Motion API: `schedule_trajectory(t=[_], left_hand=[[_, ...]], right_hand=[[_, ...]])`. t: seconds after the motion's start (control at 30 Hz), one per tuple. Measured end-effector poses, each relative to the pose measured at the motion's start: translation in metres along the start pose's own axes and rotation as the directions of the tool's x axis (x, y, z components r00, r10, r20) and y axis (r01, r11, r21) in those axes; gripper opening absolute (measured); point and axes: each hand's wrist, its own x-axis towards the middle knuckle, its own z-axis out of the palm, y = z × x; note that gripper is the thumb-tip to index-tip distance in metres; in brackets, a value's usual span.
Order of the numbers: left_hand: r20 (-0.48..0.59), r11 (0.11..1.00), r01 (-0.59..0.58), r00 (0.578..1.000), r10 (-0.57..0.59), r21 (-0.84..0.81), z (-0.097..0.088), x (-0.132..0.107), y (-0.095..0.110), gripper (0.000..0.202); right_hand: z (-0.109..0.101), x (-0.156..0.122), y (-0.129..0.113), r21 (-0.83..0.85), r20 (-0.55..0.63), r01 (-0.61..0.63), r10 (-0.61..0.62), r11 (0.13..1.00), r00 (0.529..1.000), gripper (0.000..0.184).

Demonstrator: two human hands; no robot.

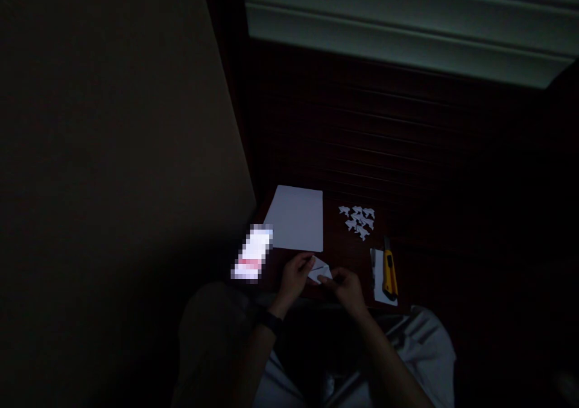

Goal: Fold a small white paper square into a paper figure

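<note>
In dim light, both of my hands pinch a small folded white paper (320,269) over the near edge of a dark wooden table (344,248). My left hand (295,276) grips its left side, fingers closed, a dark watch on the wrist. My right hand (344,287) holds the paper's right side between closed fingertips.
A stack of white sheets (296,218) lies behind the hands. Several small folded paper figures (358,220) sit at the back right. A yellow utility knife (389,270) rests on a white strip at the right. A lit phone screen (252,254) is at the left. A wall (113,155) stands on the left.
</note>
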Motion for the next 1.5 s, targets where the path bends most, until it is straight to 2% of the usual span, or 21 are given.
schedule_trajectory(t=[0.1, 0.3, 0.43, 0.53, 0.67, 0.87, 1.07, 1.27, 1.4, 1.5], left_hand=[[0.009, 0.999, 0.026, 1.000, -0.026, -0.025, 0.000, -0.002, 0.004, 0.039], [0.121, 0.996, 0.086, 0.989, -0.084, -0.012, -0.001, -0.005, 0.012, 0.049], [0.164, 0.996, 0.091, 0.983, -0.088, -0.008, -0.004, -0.004, 0.011, 0.046], [0.161, 0.995, 0.095, 0.983, -0.092, -0.013, -0.005, -0.003, 0.010, 0.046], [0.150, 0.995, 0.096, 0.985, -0.091, -0.026, -0.005, -0.005, 0.015, 0.046], [0.162, 0.993, 0.088, 0.984, -0.074, -0.083, -0.008, -0.007, 0.024, 0.041], [0.182, 0.992, 0.119, 0.977, -0.109, -0.043, -0.007, -0.005, 0.016, 0.039], [0.156, 0.992, 0.111, 0.983, -0.101, -0.052, -0.006, -0.005, 0.014, 0.034], [0.166, 0.990, 0.131, 0.979, -0.121, -0.051, -0.007, -0.004, 0.016, 0.037], [0.147, 0.989, 0.138, 0.981, -0.130, -0.050, -0.007, -0.004, 0.016, 0.040]], right_hand=[[0.001, 0.002, 0.003, 0.043, -0.011, -0.023, 0.024, 0.999, 1.000, 0.027], [0.001, 0.006, 0.002, 0.176, -0.017, -0.011, 0.014, 0.984, 1.000, 0.026], [-0.004, 0.007, -0.001, 0.195, -0.016, -0.030, 0.034, 0.980, 0.999, 0.032], [-0.005, 0.005, -0.007, 0.223, 0.006, -0.073, 0.073, 0.972, 0.997, 0.035], [-0.005, 0.003, -0.014, 0.265, 0.026, -0.071, 0.066, 0.962, 0.997, 0.037], [-0.007, 0.004, -0.013, 0.233, -0.013, -0.028, 0.031, 0.972, 0.999, 0.038], [-0.010, 0.006, -0.013, 0.224, -0.085, -0.024, 0.044, 0.974, 0.995, 0.039], [-0.011, 0.004, -0.012, 0.353, 0.049, -0.089, 0.076, 0.932, 0.996, 0.049], [-0.017, 0.003, -0.016, 0.348, 0.074, -0.035, 0.009, 0.937, 0.997, 0.054], [-0.020, 0.003, -0.021, 0.311, 0.099, -0.013, -0.019, 0.950, 0.995, 0.047]])
